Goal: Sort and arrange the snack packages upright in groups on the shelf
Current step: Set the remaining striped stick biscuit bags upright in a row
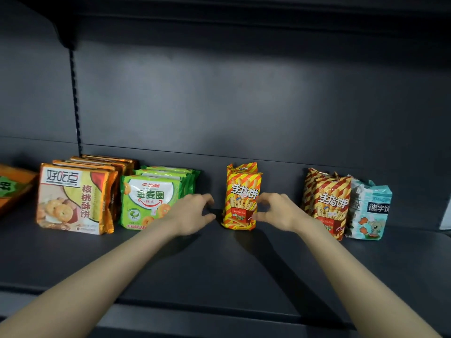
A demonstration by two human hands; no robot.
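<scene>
Two red-and-yellow striped snack bags [240, 198] stand upright, one behind the other, mid-shelf. My left hand [192, 213] hovers just left of them, fingers apart, holding nothing. My right hand [275, 211] is at their right edge, fingers curled and touching the front bag. To the left stand a row of orange cookie packs [73, 198] and a row of green ring-biscuit packs [148, 201]. To the right stand two more striped bags [329, 203] and pale blue bear-biscuit bags [371, 211].
All of it rests on a dark grey shelf board [219, 264] with a dark back panel and another shelf overhead. An orange tray [12, 189] sits at the far left. A slotted upright post [75, 98] runs up the back left.
</scene>
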